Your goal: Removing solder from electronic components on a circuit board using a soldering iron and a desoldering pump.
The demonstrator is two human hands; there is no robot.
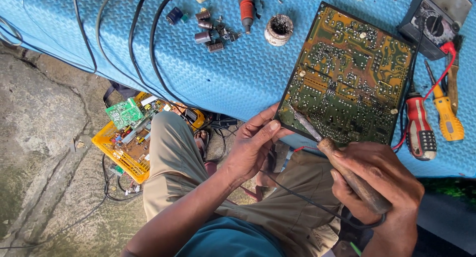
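A large green circuit board (pixel 347 73) lies solder side up on the blue table mat (pixel 238 73), tilted, with its near corner over the table's edge. My left hand (pixel 253 143) pinches that near corner between thumb and fingers. My right hand (pixel 382 187) grips the brown wooden handle of a soldering iron (pixel 347 170). Its metal tip (pixel 303 124) rests on the board close to the near edge, next to my left thumb. A black cord runs from the handle down across my lap.
Two screwdrivers, red (pixel 420 130) and yellow (pixel 448 119), lie right of the board below a multimeter (pixel 436 19) with a red lead. Loose capacitors (pixel 206 31) and a small flux tin (pixel 278 30) sit at the back. A yellow crate (pixel 126 153) of boards stands on the ground.
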